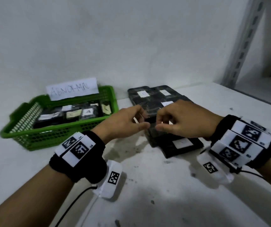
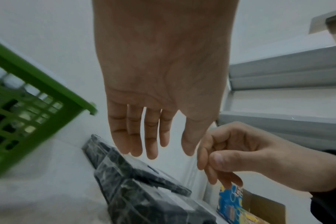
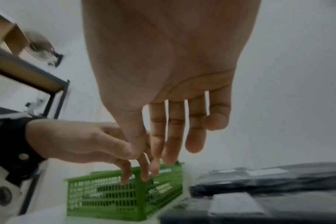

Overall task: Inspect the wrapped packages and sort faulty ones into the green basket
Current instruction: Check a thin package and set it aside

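Open white table (image 1: 156,185) lies nearest you, bare from the front edge up to your wrists; you can pass there. Green basket (image 1: 62,133) blocks the left rear, its walls raised, a paper label (image 1: 72,88) standing at its back rim and dark packages filling the floor. Row of wrapped packages (image 1: 154,97) occupies the centre rear, reaching back to the wall. A narrow lane of table runs between basket and packages. Grey shelving upright (image 1: 246,41) bounds the right rear. Your left hand (image 1: 125,123) and right hand (image 1: 182,122) hover nearly fingertip to fingertip above the packages.
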